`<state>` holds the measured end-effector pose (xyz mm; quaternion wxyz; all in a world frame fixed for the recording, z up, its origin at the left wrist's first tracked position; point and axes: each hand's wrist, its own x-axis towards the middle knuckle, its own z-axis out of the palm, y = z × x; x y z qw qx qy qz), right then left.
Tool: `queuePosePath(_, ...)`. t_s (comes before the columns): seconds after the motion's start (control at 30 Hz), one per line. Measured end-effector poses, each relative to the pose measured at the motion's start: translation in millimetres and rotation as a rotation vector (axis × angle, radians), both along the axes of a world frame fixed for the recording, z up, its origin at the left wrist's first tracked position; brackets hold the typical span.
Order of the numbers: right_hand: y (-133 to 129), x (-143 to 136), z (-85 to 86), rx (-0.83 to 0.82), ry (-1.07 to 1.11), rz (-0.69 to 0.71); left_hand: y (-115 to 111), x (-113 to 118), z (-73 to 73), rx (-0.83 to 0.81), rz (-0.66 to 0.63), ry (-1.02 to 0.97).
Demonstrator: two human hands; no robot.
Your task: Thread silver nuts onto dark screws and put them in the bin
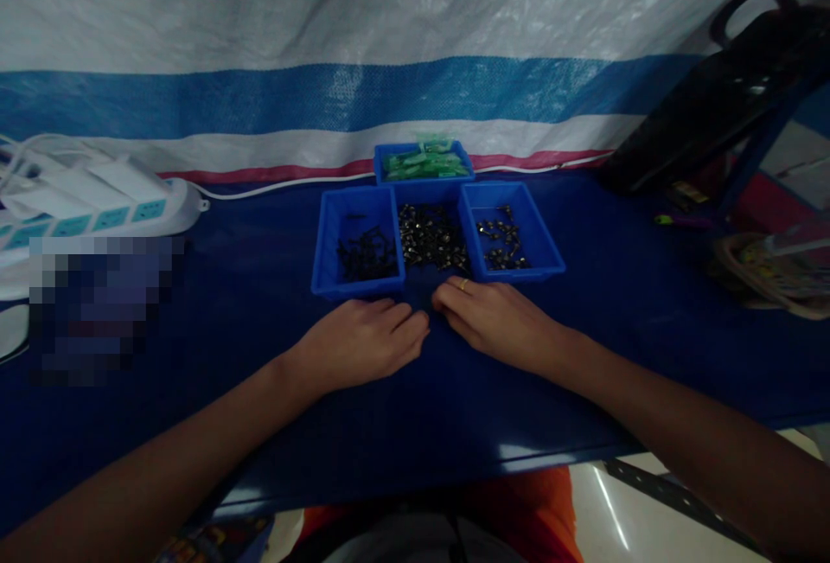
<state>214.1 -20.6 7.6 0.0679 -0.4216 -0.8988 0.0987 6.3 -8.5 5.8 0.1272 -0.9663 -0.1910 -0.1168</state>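
Note:
My left hand [373, 340] rests on the dark blue table just in front of the left blue bin [359, 288], its fingers curled and pressed together. My right hand [489, 321] lies opposite, closed, with a ring on one finger, near the front of the right blue bin [541, 239]. Whatever the fingertips may hold is hidden. Dark small parts [367, 256] fill the bottom of the left bin. Shiny small metal parts [502, 243] lie scattered in the right one. Between the bins a pile of small metal pieces [432, 234] spreads toward my right hand.
Behind stands a blue bin [379, 167] of green packets [428, 161]. A white power strip [185, 207] sits at left, its cable running along the striped sheet [291, 96]. At right are a black bottle [700, 96] and a basket [745, 282].

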Motion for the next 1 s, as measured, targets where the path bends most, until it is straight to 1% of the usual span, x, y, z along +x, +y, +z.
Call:
queuePosePath(0.03,0.0,-0.1,0.3,-0.006,0.006,-0.002,-0.9,2.8,-4.1,-0.049,0.074,0.001)
queuePosePath(0.13,-0.5,-0.1,1.8,-0.031,0.029,0.012,-0.1,6.6,-11.3,-0.189,0.167,0.031)
queuePosePath(0.37,-2.7,0.4,4.3,-0.046,0.07,0.072,4.4,4.9,-12.9,-0.264,0.163,0.019)
queuePosePath(0.5,-1.0,-0.2,4.1,-0.022,0.046,0.054,5.8,3.2,-13.5,-0.309,0.166,0.005)
queuePosePath(0.67,1.6,1.0,3.8,-0.038,0.03,0.026,7.4,1.6,-13.0,-0.335,0.108,-0.066)
queuePosePath(0.83,1.6,1.6,2.2,-0.011,0.019,0.028,7.3,1.8,-12.6,-0.372,0.138,-0.111)
queuePosePath(1.0,0.0,0.9,1.6,0.02,0.007,0.031,6.7,1.7,-11.2,-0.393,0.171,-0.108)
